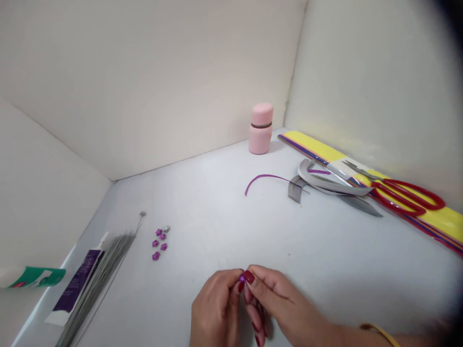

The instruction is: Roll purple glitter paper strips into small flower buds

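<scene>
A small shiny purple piece (242,278) is pinched between the fingertips of both hands near the table's front edge. My left hand (218,306) grips it from the left with thumb and forefinger. From the right, my right hand (277,294) presses it with the thumb, the lower fingers curled beneath. The fingertips partly cover the piece, so its full shape is hidden. Several purple stars (156,256) and a silver one (166,229) lie on the table to the left. A purple strip (267,176) curves across the table beyond my hands.
At the left are a bundle of grey wires (97,279), a purple-and-white tube (77,284) and a green-and-white bottle (43,277). A pink flask (260,130) stands at the back. Grey strips (325,183), red-handled scissors (408,195) and yellow packs (318,147) lie right.
</scene>
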Demonstrator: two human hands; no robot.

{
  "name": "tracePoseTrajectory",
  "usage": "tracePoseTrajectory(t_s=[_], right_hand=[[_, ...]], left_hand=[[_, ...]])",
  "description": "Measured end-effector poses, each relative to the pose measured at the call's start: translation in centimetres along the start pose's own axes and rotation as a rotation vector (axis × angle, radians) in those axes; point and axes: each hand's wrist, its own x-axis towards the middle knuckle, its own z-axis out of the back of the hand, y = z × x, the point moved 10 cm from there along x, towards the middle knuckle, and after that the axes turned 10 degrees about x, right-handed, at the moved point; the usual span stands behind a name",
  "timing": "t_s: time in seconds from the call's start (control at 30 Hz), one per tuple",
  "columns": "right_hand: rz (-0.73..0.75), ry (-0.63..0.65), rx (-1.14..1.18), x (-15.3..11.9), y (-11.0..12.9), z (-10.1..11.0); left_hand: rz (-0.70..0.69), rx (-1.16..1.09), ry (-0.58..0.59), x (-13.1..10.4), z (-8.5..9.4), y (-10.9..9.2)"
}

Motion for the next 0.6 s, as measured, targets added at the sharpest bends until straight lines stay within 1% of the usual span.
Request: tracePoseTrajectory(t_s=[0.07,0.1,0.17,0.23,0.3,0.43,0.53,0.6], right_hand=[[-0.081,-0.008,0.012,0.0,0.0,0.1],[-0.103,-0.010,0.027,0.0,0.1,0.2],[-0.106,0.003,0.056,0.0,0.7,0.1],[-0.083,0.019,0.061,0.1,1.2,-0.1],[-0.064,0.014,0.043,0.1,1.5,0.0],[-0.029,-0.043,-0.001,0.2,1.9,0.4],[-0.016,-0.050,-0.038,0.1,2.1,0.5],[-0.020,-0.032,-0.056,0.1,2.0,0.5]], left_hand=[[0.065,-0.174,0.109,0.4,-0.7,0.7],[0.088,-0.229,0.141,0.6,-0.9,1.0],[0.108,-0.287,0.167,0.7,-1.2,1.3],[0.113,-0.291,0.143,0.5,-1.1,1.5],[0.099,-0.262,0.078,0.3,-0.6,1.6],[-0.030,-0.111,-0.039,-0.4,0.7,0.5],[-0.108,-0.018,-0.085,-0.6,1.2,-0.3],[-0.116,-0.011,-0.069,-0.5,1.1,-0.4]])
